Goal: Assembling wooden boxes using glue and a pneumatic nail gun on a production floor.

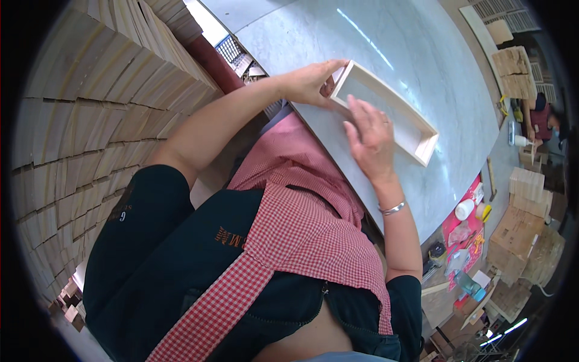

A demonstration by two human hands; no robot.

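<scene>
Left grip (309, 83) curled, right grip (371, 140) loose

The grey-blue table (446, 84) is seen at close range through a head-worn fisheye camera, held above and beside its near edge and aimed steeply down; the wearer's checked apron (325, 235) is framed beside it, straight edges bowed around it.

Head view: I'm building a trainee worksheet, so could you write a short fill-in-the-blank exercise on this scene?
1. The wooden box is held at one end by the person's ____ hand.
2. A silver bracelet is worn on the person's ____ arm.
3. The checked apron is white and ____.

Missing words: left; right; red.
</scene>
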